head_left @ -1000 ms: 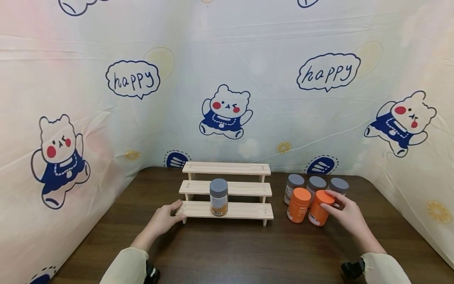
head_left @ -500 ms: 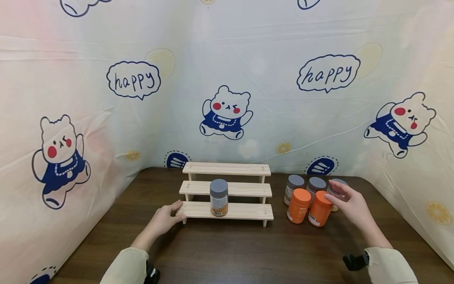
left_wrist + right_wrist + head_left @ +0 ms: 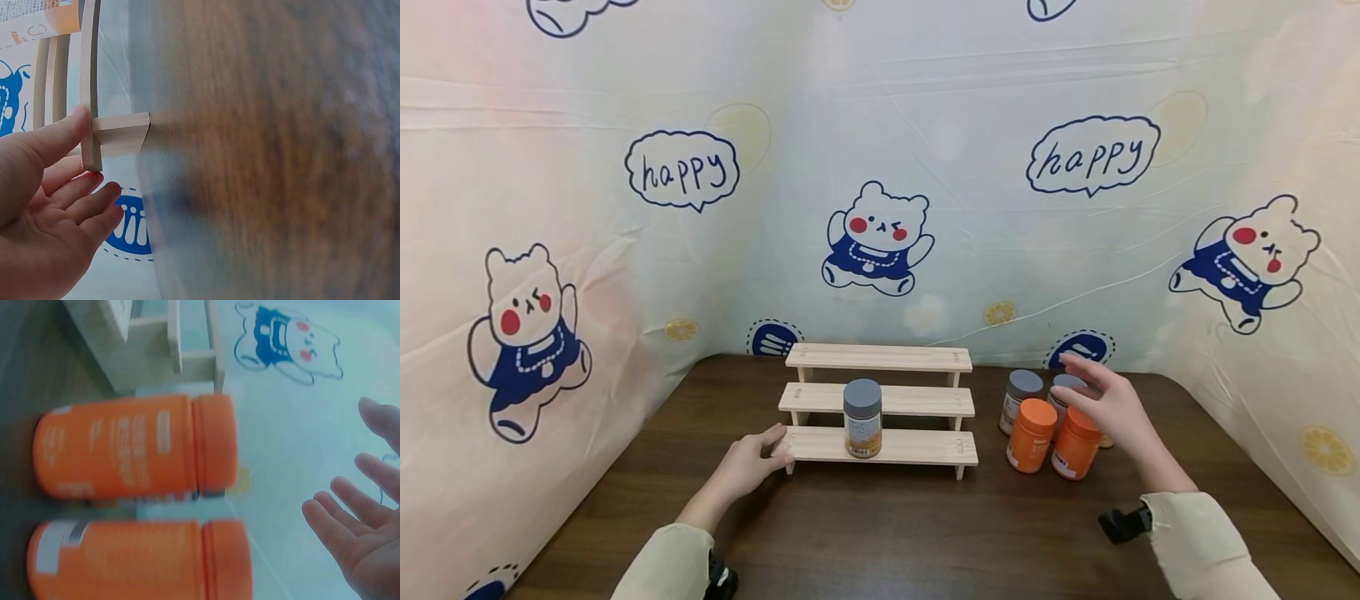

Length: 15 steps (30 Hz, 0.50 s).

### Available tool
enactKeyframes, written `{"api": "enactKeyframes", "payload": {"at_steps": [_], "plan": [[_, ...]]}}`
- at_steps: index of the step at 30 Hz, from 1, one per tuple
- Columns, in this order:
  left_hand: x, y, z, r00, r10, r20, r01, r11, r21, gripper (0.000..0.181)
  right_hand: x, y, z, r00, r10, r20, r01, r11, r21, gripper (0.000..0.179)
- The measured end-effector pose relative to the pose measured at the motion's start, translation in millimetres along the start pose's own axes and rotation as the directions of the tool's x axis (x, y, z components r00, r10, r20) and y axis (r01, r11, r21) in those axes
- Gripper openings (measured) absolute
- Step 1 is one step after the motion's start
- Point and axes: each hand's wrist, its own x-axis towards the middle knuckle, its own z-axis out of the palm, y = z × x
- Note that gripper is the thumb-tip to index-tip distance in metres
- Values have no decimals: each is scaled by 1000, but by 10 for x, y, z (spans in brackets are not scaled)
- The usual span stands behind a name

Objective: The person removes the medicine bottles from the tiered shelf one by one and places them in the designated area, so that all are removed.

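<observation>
My left hand (image 3: 741, 471) pinches the left end of the lowest step of a three-step wooden display rack (image 3: 917, 447); in the left wrist view the thumb (image 3: 62, 132) lies on one face of the board. A grey-lidded jar (image 3: 862, 421) stands upright on that step. At the right, my right hand (image 3: 1112, 410) hovers over a cluster of jars, holding nothing, fingers spread. Two orange jars (image 3: 1032, 437) (image 3: 1073, 450) stand in front. Behind them are grey-lidded jars (image 3: 1021, 404), one partly covered by the hand and another almost wholly hidden.
Everything stands on a dark brown table (image 3: 880, 533). A printed cloth (image 3: 970, 167) with bear drawings hangs behind and along both sides. The two upper steps (image 3: 880, 357) of the rack rise toward the cloth.
My right hand has lifted off the front right orange jar and moved up, first toward the rear right jar, then left over the middle one. The left hand keeps its place.
</observation>
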Motion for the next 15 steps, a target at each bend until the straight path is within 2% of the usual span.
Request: {"api": "enactKeyframes", "payload": {"at_steps": [9,15], "plan": [[-3,2,-3,1000,-3,1,3,1000,0,57,192,-250,264,994,-49,96,42,996,77,60],[1,-4,0,1000,-2,1,2,1000,1,57,288,-410,475,989,-97,116,83,988,127,57]]}}
